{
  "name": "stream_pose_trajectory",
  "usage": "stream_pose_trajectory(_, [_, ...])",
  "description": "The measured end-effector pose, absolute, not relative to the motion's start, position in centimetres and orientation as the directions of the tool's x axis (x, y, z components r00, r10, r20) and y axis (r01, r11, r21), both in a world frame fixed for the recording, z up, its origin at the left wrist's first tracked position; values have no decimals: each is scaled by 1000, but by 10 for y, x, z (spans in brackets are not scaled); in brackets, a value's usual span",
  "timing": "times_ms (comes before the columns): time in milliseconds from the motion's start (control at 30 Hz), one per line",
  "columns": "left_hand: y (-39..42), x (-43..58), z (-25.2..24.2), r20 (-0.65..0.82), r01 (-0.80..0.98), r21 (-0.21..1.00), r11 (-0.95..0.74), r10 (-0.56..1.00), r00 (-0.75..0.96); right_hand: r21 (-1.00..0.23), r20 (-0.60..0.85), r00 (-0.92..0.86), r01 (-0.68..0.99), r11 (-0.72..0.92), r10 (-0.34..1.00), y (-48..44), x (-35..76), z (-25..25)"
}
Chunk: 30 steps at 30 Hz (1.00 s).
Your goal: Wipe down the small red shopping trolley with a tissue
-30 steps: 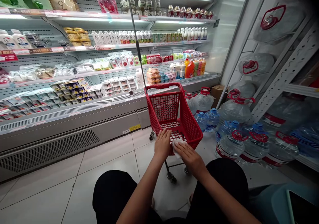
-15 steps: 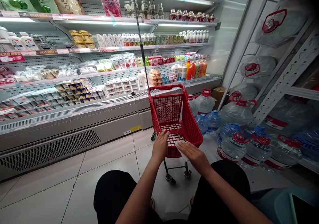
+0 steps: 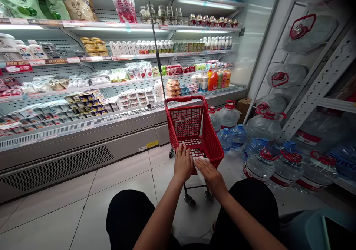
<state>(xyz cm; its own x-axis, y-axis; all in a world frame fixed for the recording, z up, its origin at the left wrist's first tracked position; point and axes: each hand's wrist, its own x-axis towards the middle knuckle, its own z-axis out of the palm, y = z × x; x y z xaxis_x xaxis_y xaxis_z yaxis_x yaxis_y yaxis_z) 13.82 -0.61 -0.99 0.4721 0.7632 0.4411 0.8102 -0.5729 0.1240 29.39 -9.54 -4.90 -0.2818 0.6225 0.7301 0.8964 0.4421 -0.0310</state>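
A small red shopping cart [image 3: 207, 131] with a mesh basket stands on the tiled floor in front of my knees. My left hand [image 3: 183, 163] rests on the near rim of the basket, fingers curled over its edge. My right hand [image 3: 208, 171] lies flat with fingers stretched out, pressing a white cloth [image 3: 199, 164] against the near rim beside the left hand. A thin pole [image 3: 155, 53] rises from the cart's far left corner.
A long open chiller [image 3: 83, 105] with shelves of dairy packs, bottles and pouches runs along the left and back. Several large water jugs [image 3: 261, 161] with red caps crowd the floor right of the cart. A white metal rack [image 3: 319, 79] holds more jugs.
My right hand with the cloth slid a little left along the rim toward my left hand. The left hand shifted slightly right, and the view tilted a bit.
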Motion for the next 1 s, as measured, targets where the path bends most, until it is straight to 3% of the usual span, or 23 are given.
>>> stream_pose_trajectory(100, [-3,125,-9,447,792,96,-603,737,506,-11,704,-352,863,505,617,-96,327,-46])
stream_pose_trajectory(300, [1,118,-6,433,792,107,-601,745,507,-60,699,-284,891,451,656,-99,415,-44])
stream_pose_trajectory(467, [1,129,-7,430,802,123,-584,760,487,-94,727,-221,906,413,650,-98,367,-52])
stream_pose_trajectory(667, [1,121,-5,434,806,101,-583,755,492,-31,717,-316,876,481,621,-85,286,-50])
stream_pose_trajectory(800, [5,105,0,447,808,68,-585,742,499,-27,709,-345,858,513,616,-84,322,-42])
stream_pose_trajectory(1000, [0,103,-1,440,811,135,-569,768,466,-99,704,-216,913,395,677,-92,374,-41])
